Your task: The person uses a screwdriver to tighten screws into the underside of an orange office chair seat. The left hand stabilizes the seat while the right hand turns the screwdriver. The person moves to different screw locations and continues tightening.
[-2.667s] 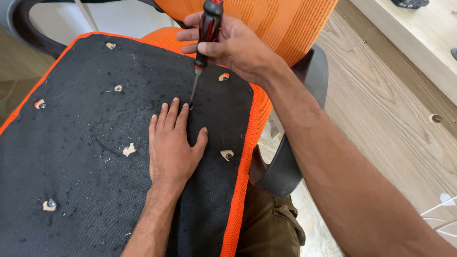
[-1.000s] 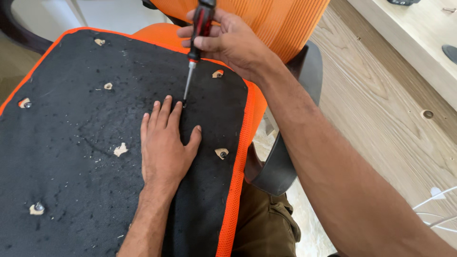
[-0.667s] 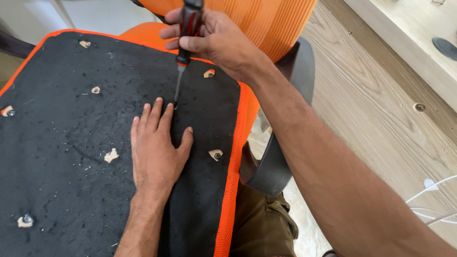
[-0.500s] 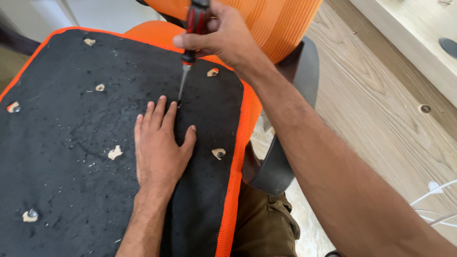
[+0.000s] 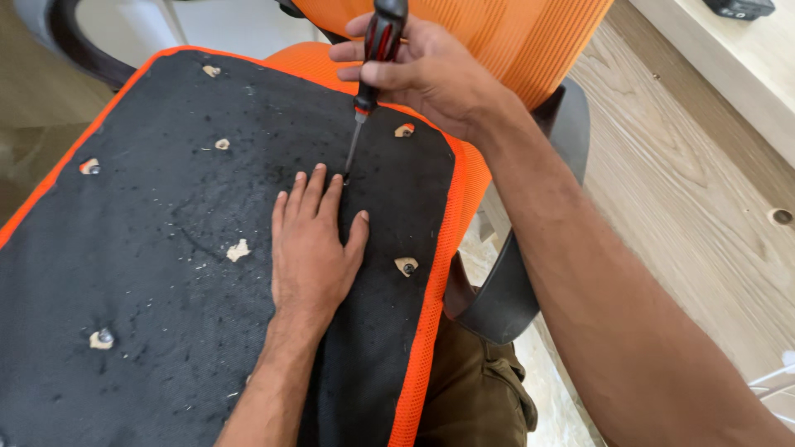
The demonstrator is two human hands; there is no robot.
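**Black fabric underside, screwdriver tip set down on it**

Black fabric covers the upturned chair seat base [image 5: 166,273], edged in orange mesh. The left hand [image 5: 313,248] lies flat on it, palm down, fingers together and pointing away, holding nothing. The right hand [image 5: 422,70] comes from above with bent wrist, closed around one red-and-black screwdriver [image 5: 368,79]; its tip meets the fabric just beside the left fingertips, probably at a screw. Seven torn holes show in the fabric, some with bolt heads.
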